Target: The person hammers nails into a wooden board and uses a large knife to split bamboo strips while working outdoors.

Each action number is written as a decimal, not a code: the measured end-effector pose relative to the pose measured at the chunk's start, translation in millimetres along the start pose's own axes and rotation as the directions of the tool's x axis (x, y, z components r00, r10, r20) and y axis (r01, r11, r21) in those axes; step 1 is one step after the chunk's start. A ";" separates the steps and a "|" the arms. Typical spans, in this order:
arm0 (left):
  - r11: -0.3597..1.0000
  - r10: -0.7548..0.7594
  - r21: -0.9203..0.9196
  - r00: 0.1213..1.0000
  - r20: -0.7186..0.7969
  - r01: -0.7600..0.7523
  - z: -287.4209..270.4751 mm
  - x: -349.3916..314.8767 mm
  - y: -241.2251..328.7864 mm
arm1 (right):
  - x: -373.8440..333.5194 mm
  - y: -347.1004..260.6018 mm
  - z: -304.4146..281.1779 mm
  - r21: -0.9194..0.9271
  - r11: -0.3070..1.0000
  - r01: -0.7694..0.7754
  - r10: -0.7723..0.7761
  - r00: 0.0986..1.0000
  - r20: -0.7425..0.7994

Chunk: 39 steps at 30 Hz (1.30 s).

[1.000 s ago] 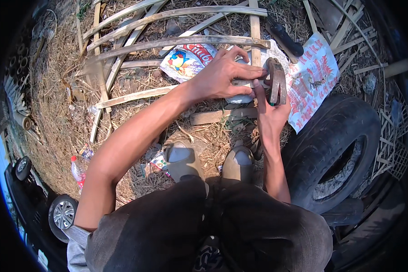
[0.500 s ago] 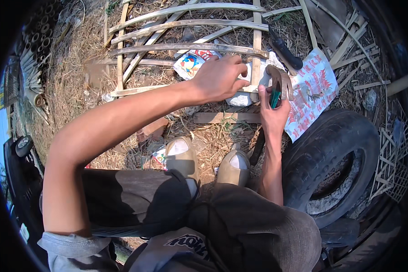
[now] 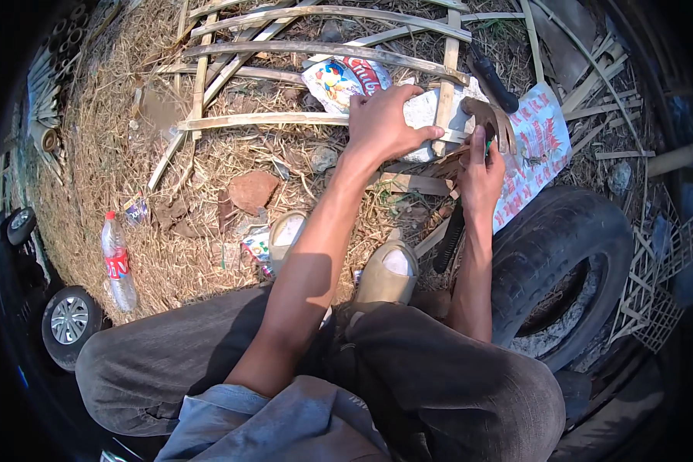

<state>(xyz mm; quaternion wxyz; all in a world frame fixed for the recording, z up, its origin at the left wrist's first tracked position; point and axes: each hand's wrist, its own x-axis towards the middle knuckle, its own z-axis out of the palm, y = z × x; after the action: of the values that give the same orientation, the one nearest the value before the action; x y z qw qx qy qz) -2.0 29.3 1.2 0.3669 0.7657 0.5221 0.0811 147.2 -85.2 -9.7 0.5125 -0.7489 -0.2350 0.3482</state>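
My left hand (image 3: pixel 385 127) is closed on the near bamboo slat (image 3: pixel 277 120) of a lattice, its thumb on top near the slat's right end. There the slat crosses an upright bamboo strip (image 3: pixel 448 73), over a whitish stone block (image 3: pixel 420 115). Just right of this joint my right hand (image 3: pixel 481 181) grips a claw hammer (image 3: pixel 491 117). Its brown, rusty-looking head is up beside the block, and a black ribbed handle end (image 3: pixel 448 240) shows below the hand. A bit of green shows by the right fingertips; what it belongs to is unclear.
A black-handled tool (image 3: pixel 493 81) lies beyond the hammer, beside a red-and-white printed sheet (image 3: pixel 543 127). An old tyre (image 3: pixel 543 254) rests at my right. A plastic bottle (image 3: pixel 118 262) and a reddish brick piece (image 3: pixel 254 191) are on the straw-covered ground at left.
My left arm has swung in closer to my body, and the left hand has come down onto the slat's end. The hammer stays in my right hand, turned slightly. The view has shifted.
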 end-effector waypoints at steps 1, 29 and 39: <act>1.000 -0.019 0.002 1.000 -0.020 0.019 2.2 0.4 2.9 | -0.6 -0.8 -2.5 -0.012 1.000 -0.015 0.015 1.000 0.002; 0.987 -0.159 -0.025 0.985 0.066 0.161 4.3 12.8 -2.9 | -69.5 -68.9 -13.2 -0.613 0.705 0.356 -0.235 0.933 0.271; 0.997 0.071 0.015 0.977 -0.201 -0.069 10.9 -2.8 -10.0 | -69.1 -73.8 -10.4 -0.458 0.862 0.215 -0.199 0.976 0.084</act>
<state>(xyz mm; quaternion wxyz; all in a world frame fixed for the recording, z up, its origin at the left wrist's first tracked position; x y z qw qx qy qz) -5.1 23.5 -12.3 0.3061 0.7730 0.5295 0.1688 110.8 -113.6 80.8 0.3487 -0.8142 -0.3991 0.2371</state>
